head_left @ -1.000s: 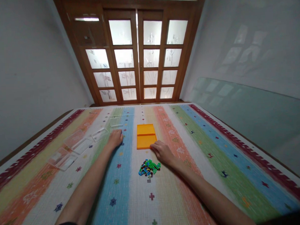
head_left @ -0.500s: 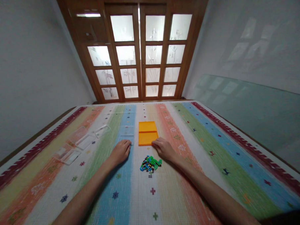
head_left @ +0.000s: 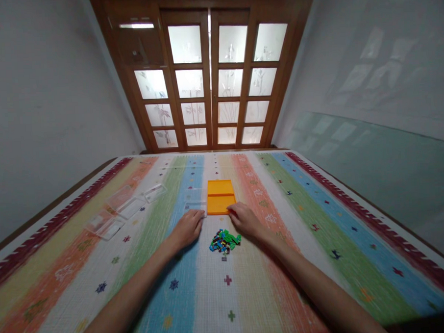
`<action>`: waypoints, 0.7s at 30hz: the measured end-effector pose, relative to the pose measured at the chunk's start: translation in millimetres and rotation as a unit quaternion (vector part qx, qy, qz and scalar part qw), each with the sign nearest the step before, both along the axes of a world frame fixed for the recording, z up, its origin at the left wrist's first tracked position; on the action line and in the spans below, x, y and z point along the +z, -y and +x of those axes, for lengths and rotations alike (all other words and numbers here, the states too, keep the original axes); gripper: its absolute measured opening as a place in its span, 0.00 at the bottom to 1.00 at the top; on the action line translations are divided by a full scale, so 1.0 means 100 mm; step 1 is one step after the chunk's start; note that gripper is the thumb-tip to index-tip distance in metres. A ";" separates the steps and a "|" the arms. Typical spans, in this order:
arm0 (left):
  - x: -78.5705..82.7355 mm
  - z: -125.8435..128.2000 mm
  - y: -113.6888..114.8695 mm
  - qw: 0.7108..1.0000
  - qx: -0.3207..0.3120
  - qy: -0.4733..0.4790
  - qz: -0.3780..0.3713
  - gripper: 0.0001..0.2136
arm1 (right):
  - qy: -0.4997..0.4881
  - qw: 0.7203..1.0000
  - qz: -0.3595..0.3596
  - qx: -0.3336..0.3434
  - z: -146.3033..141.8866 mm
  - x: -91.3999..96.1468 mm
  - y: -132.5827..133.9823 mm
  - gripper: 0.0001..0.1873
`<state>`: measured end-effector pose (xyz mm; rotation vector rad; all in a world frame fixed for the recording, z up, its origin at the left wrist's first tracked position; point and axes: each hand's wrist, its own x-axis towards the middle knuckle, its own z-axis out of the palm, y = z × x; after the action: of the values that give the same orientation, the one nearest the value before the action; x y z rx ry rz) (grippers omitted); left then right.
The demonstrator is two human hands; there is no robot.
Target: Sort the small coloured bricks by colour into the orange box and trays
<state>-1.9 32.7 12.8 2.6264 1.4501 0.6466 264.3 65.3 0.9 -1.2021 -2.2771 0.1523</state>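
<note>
An open orange plastic case (head_left: 220, 187) lies flat on the tablecloth. My right hand (head_left: 242, 216) is closed at its near right corner, with thumb and fingers on the edge. Just left of the case lies an open clear plastic case (head_left: 195, 206), faint against the blue stripe, its side at or very near the orange one. The curled fingers of my left hand (head_left: 190, 226) grip its near edge and partly cover it. Between my wrists, nearer to me, sits a small heap of toy bricks (head_left: 225, 241) in green, blue, black and other colours.
On the left side of the striped tablecloth (head_left: 147, 307) lie several open clear plastic cases (head_left: 130, 208). A glass panel (head_left: 354, 156) leans along the right wall. Wooden doors with frosted panes (head_left: 211, 78) stand beyond the table's far edge.
My left hand has slid the clear case to the right, up against or close beside the orange case. My right hand stays at the orange corner. The whole view has shifted slightly.
</note>
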 end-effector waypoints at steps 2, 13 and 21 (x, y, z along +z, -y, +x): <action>0.04 -0.06 -0.02 1.000 0.005 0.005 0.021 0.15 | -0.001 1.000 0.004 0.000 0.02 0.02 0.02 0.11; 0.30 -1.02 -0.55 0.954 0.281 -0.072 0.068 0.18 | -0.044 0.997 0.060 0.035 0.23 0.06 0.17 0.10; 0.27 -1.16 -0.49 0.941 0.322 -0.080 0.073 0.14 | -0.041 0.996 0.069 0.036 0.28 0.08 0.20 0.09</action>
<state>-118.1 81.5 39.4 2.3123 2.4332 0.6034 292.0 45.6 8.7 -1.0251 -2.2215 0.0698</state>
